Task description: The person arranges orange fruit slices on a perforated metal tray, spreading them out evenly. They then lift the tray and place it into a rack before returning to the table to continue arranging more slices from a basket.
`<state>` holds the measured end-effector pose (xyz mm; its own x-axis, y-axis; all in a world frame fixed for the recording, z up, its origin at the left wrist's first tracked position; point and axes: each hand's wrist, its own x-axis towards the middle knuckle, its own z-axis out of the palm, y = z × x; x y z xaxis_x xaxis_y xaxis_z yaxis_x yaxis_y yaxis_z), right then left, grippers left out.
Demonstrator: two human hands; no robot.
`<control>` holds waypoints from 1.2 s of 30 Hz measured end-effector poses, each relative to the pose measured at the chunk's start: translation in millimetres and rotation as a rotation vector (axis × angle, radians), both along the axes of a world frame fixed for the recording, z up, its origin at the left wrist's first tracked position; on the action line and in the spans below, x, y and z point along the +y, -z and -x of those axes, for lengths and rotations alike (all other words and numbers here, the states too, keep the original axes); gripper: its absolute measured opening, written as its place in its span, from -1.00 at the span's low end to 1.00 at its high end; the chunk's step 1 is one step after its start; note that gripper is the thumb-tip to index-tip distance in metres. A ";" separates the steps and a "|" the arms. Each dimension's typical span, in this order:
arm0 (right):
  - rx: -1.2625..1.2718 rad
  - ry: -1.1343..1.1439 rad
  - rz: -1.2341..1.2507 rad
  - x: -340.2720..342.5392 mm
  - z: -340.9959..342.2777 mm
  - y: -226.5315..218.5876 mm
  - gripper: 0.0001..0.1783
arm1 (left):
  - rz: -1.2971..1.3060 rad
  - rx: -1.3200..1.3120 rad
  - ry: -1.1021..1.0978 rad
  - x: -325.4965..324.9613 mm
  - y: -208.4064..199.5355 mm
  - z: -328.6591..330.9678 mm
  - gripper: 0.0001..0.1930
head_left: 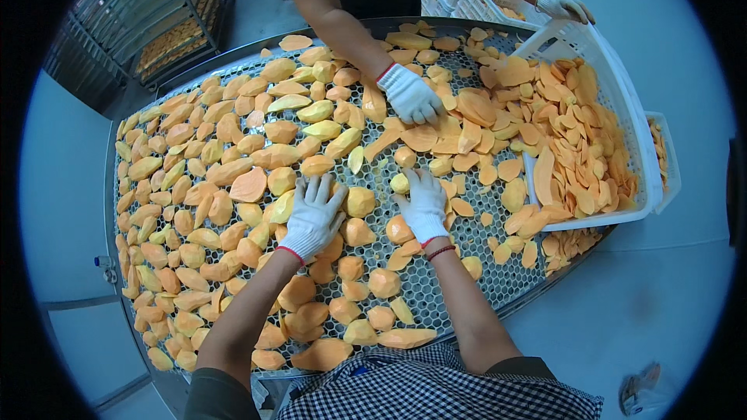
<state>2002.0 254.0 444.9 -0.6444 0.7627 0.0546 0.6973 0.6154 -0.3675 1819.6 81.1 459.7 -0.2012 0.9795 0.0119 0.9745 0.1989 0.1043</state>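
Note:
Peeled orange and yellow pieces that look like sweet potato [250,185] cover much of a honeycomb mesh tray [486,245]. My gloved left hand [313,216] lies on several of them near the middle, its fingers spread, gripping none. To its right, my gloved right hand [424,206] rests over the tray with fingers apart. A small yellow piece [399,183] sits by its fingertips, and a rounder orange piece [399,229] lies beside its thumb side. Between my hands are a yellow chunk [360,202] and patches of bare mesh.
Across the table, a co-worker's gloved hand [412,95] reaches onto the flat slices; their other hand [564,8] touches a tilted white crate [646,179] heaped with slices. More white crates [476,1] stand behind. A metal rack [183,0] holds trays at the back left.

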 end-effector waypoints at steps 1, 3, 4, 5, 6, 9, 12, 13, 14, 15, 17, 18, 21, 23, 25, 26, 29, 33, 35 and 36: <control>-0.033 -0.017 0.049 1.3 -0.3 2.6 -0.39 | 0.017 -0.015 -0.014 -1.4 -0.4 0.7 -0.41; -0.110 -0.084 0.064 3.8 9.4 -10.9 -0.41 | 0.039 -0.050 -0.029 3.7 -2.7 -2.2 -0.40; -0.149 -0.124 0.076 3.9 18.6 -15.4 -0.42 | 0.030 -0.061 -0.045 4.4 -0.8 -3.1 -0.40; -0.066 -0.184 0.094 5.9 25.4 -13.2 -0.44 | 0.021 -0.070 -0.053 6.3 1.1 -4.9 -0.40; 0.020 -0.238 0.113 8.2 32.4 -8.5 -0.46 | 0.013 -0.079 -0.056 8.7 2.7 -6.6 -0.39; 0.238 -0.361 0.228 4.2 51.6 -4.4 -0.54 | -0.087 -0.103 -0.135 14.5 4.9 -10.4 -0.37; 0.474 -0.168 0.185 16.7 52.2 5.7 -0.55 | -0.075 -0.096 -0.067 21.9 -11.6 -13.1 -0.36; 0.482 -0.054 0.045 27.4 46.5 11.0 -0.52 | -0.071 -0.075 -0.045 24.2 -12.1 -14.1 -0.35; 0.373 0.058 -0.023 40.2 39.7 8.8 -0.49 | -0.055 -0.094 -0.044 23.1 -11.0 -13.4 -0.36; 0.263 0.159 -0.086 52.1 34.2 -0.5 -0.46 | -0.036 -0.114 -0.056 18.5 -8.3 -12.0 -0.37; 0.134 0.173 -0.008 84.0 13.1 -9.1 -0.37 | -0.017 -0.149 -0.062 19.4 -7.8 -16.7 -0.38; 0.085 0.113 -0.030 97.7 7.1 -8.5 -0.37 | -0.007 -0.159 -0.064 19.8 -10.4 -20.3 -0.39; -0.111 0.052 -0.019 106.7 20.9 -22.5 -0.39 | -0.037 -0.183 -0.096 13.0 -8.3 -26.0 -0.42; -0.171 0.020 0.002 101.9 29.6 -24.0 -0.43 | -0.045 -0.191 -0.107 11.6 -8.7 -26.8 -0.42; -0.144 -0.034 0.009 100.4 25.7 -16.0 -0.49 | -0.093 -0.171 -0.097 10.5 -9.2 -28.0 -0.41; -0.020 -0.095 -0.073 93.6 23.7 -8.8 -0.58 | -0.096 -0.166 -0.100 9.9 -9.7 -27.4 -0.41; 0.218 -0.009 0.004 62.4 18.0 1.1 -0.66 | -0.092 -0.154 -0.107 9.0 -12.2 -26.1 -0.40; 0.065 -0.558 -0.023 32.4 -5.3 13.3 -0.37 | -0.042 -0.145 -0.107 19.5 -5.8 -34.9 -0.36; 0.089 -0.589 0.153 22.4 -6.7 12.6 -0.32 | -0.062 -0.110 -0.132 21.1 3.6 -39.1 -0.31; 0.108 -0.658 0.145 25.1 -8.9 20.0 -0.29 | -0.067 -0.097 -0.099 28.0 3.4 -45.6 -0.29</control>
<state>2010.9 279.1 424.9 -0.9732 0.2185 0.0712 0.1498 0.8383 -0.5243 1865.1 109.1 456.2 -0.2998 0.9526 0.0525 0.9353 0.2826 0.2130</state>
